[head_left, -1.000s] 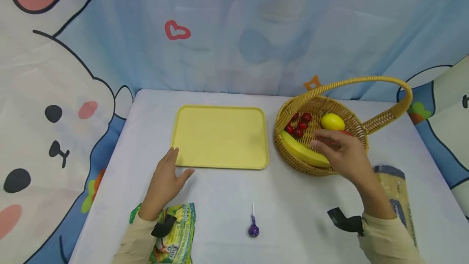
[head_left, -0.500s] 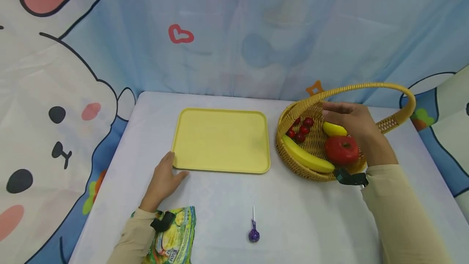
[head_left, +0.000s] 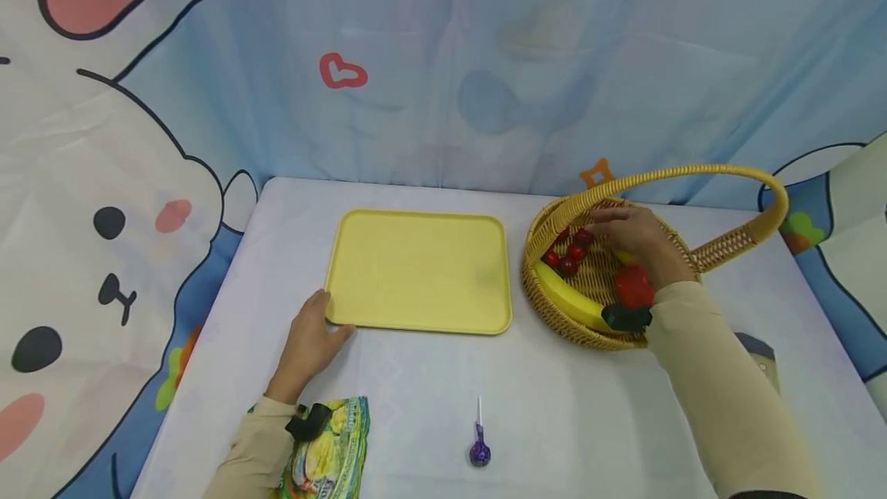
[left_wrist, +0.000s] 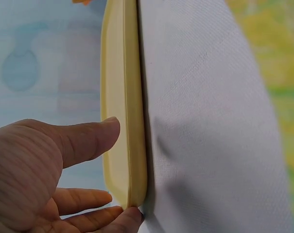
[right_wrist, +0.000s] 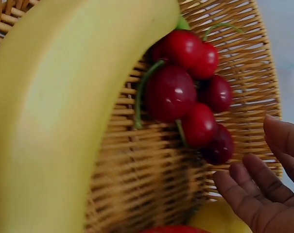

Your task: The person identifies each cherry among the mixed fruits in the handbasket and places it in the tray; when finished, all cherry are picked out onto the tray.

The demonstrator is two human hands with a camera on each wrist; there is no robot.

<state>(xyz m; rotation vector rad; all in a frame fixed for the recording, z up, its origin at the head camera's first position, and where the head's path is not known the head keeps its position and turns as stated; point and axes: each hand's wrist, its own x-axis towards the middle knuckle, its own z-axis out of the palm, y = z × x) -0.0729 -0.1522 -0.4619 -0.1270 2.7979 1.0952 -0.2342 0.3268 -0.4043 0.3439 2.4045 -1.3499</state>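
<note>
My right hand (head_left: 634, 233) reaches under the handle into a wicker basket (head_left: 543, 314), its fingers spread beside a bunch of dark red cherries (right_wrist: 171, 92). Nothing is between thumb and fingertips in the right wrist view. A banana (head_left: 568, 295) lies along the basket's near left side. The red apple (head_left: 629, 283) and a yellow lemon (head_left: 624, 257) are partly hidden by my right hand and wrist. At the near left corner of a yellow tray (head_left: 419, 272), my left hand (head_left: 308, 345) touches the edge with its fingertips, the thumb extended apart.
A purple-wrapped lollipop (head_left: 480, 449) lies on the white table in front of the tray. Beneath my left wrist is a green and yellow snack bag (head_left: 333, 445). My right sleeve mostly covers a brown package (head_left: 762, 356). The basket's tall handle (head_left: 721, 170) arches to the right.
My right hand has gone from above the basket's front to its back, then left and down toward the cherries. The left hand has settled against the tray's corner.
</note>
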